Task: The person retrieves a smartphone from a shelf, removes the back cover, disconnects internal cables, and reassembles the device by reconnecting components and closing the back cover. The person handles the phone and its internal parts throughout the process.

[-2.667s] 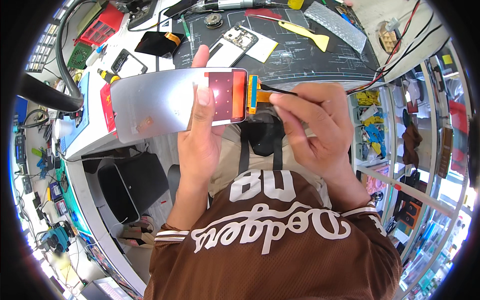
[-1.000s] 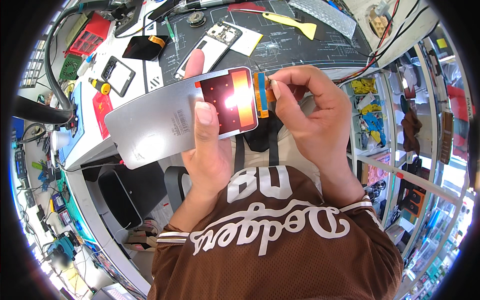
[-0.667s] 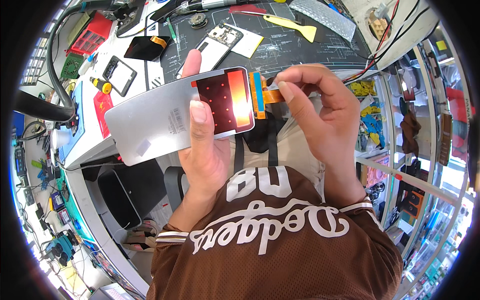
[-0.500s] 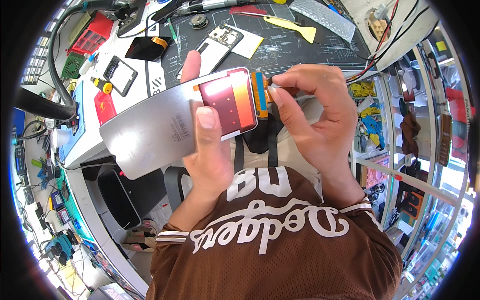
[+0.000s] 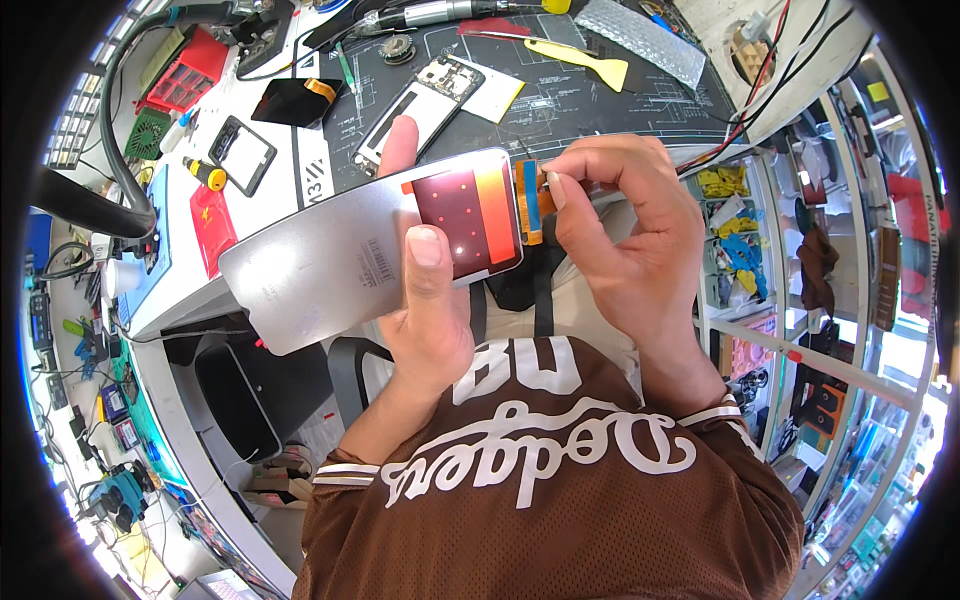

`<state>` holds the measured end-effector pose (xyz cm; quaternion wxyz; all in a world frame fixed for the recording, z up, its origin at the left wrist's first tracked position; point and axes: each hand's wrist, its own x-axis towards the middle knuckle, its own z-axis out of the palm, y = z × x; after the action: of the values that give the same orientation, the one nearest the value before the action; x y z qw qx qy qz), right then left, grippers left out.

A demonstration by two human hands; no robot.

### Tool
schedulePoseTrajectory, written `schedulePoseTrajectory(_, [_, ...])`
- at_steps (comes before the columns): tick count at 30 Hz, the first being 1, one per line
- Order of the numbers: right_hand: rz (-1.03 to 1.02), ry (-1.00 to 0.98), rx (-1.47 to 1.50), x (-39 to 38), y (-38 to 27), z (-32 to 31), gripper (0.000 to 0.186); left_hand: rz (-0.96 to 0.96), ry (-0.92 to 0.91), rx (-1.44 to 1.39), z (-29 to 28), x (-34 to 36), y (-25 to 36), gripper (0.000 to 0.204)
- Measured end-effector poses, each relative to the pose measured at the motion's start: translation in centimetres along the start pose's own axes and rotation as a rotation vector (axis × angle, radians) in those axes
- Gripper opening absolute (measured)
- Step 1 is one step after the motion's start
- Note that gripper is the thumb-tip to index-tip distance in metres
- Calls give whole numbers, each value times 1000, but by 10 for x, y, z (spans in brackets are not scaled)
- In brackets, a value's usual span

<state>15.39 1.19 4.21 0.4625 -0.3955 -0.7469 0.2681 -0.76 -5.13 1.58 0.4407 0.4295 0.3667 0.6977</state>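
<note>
A phone screen panel (image 5: 315,265), its silver metal back turned up, is tilted in front of me above the desk's near edge. My left hand (image 5: 435,335) grips it, thumb over the back and fingers underneath. Toward its right end is a dark red and orange section, from which an orange flex cable (image 5: 530,205) with a blue strip sticks out. My right hand (image 5: 635,215) pinches the free end of that cable between thumb and forefinger. Just what lies between those fingertips is mostly hidden.
On the dark mat (image 5: 560,120) lie an opened phone (image 5: 425,112), a yellow scraper (image 5: 592,66) and bubble wrap (image 5: 645,42). Leftward are a black screen (image 5: 290,104), a phone frame (image 5: 243,157), a yellow-black screwdriver (image 5: 204,172) and a thick black arm (image 5: 95,205). Shelves (image 5: 740,325) stand at right.
The screen panel and my left hand have shifted slightly to the right. My right hand has drawn a little to the left, still pinching the flex cable.
</note>
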Motion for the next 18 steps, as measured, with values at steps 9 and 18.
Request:
schedulePoseTrajectory(9, [23, -29, 120, 1, 5, -3, 11, -57, -5, -83, 3, 1, 6, 79])
schedulePoseTrajectory(18, [126, -105, 202, -1, 8, -9, 11, -63, -24, -85, -1, 3, 3, 75])
